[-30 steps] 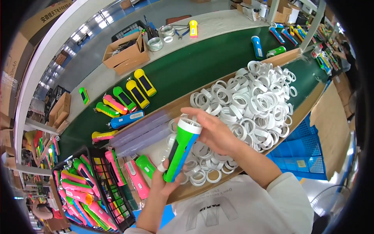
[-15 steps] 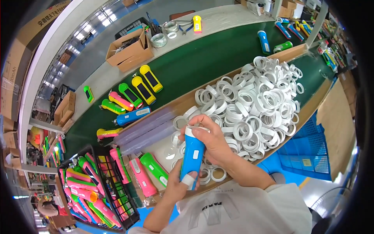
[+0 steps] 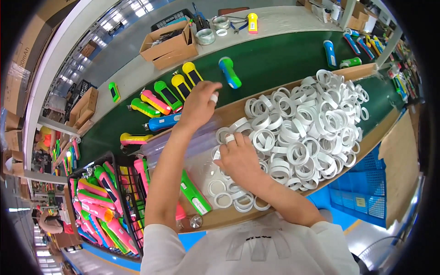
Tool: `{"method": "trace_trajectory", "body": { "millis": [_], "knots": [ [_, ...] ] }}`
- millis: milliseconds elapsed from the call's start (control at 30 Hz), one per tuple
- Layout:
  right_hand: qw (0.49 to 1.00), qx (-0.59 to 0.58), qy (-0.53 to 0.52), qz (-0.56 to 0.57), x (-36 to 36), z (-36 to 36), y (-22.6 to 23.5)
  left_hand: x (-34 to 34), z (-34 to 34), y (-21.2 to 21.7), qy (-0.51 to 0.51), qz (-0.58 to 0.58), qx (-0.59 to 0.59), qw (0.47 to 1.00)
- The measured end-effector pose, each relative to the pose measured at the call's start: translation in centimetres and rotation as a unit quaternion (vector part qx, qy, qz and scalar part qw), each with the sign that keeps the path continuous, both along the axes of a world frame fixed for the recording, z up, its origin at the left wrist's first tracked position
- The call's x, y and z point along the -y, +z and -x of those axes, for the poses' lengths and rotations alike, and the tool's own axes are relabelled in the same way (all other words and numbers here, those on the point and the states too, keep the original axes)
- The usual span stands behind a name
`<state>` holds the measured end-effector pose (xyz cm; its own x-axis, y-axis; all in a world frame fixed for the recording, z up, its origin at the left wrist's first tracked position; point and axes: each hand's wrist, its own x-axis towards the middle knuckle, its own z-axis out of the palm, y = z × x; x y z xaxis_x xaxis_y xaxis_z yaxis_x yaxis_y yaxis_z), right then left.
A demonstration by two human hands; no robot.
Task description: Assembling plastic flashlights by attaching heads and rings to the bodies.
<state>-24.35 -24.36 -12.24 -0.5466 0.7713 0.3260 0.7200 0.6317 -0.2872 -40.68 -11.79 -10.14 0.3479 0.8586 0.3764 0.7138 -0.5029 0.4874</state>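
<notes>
Left hand (image 3: 198,104) extended, open, blue-green flashlight (image 3: 229,72) now released on belt; right hand (image 3: 238,158) open on white rings (image 3: 298,133).

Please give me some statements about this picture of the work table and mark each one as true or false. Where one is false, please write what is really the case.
1. The left hand is stretched out over the green belt. True.
2. The right hand holds a blue torch. False: it holds no torch and rests on the white rings, at the near edge of the pile.
3. A blue-and-green torch lies on the belt just beyond the left hand. True.
4. The white rings are piled in a blue crate. False: they lie on a brown tray; the blue crate sits lower, to the right.
5. Cardboard boxes stand on the far side of the belt. True.
</notes>
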Motion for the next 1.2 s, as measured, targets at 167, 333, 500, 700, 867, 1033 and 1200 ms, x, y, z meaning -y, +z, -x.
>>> {"method": "trace_trajectory", "body": {
  "millis": [167,333,500,700,867,1033,1200],
  "knots": [
    [0.995,0.05,0.018,-0.082,-1.0,1.4,-1.8,6.9,1.6,-0.4,-0.094,0.076,-0.253,0.96],
    [0.997,0.068,0.045,0.01,-0.2,0.8,-0.5,8.3,3.0,-1.2,-0.094,0.036,-0.255,0.962],
    [0.949,-0.205,0.089,0.22,0.7,-2.1,3.0,9.4,3.9,0.4,0.011,0.032,-0.066,0.997],
    [0.933,-0.307,0.04,0.186,1.1,-1.8,1.6,13.1,2.3,3.8,0.163,0.306,0.357,0.867],
    [0.9,-0.372,0.039,0.224,1.0,-1.7,0.6,10.9,0.2,2.3,0.129,0.173,0.255,0.943],
    [0.881,-0.426,0.064,0.197,0.2,-1.5,-0.4,-2.6,1.4,-2.8,0.191,-0.038,-0.094,0.976],
    [0.851,-0.473,0.046,0.221,-0.2,-2.1,-1.1,-9.0,-1.3,-5.7,0.272,0.094,-0.354,0.89]
  ]
}}
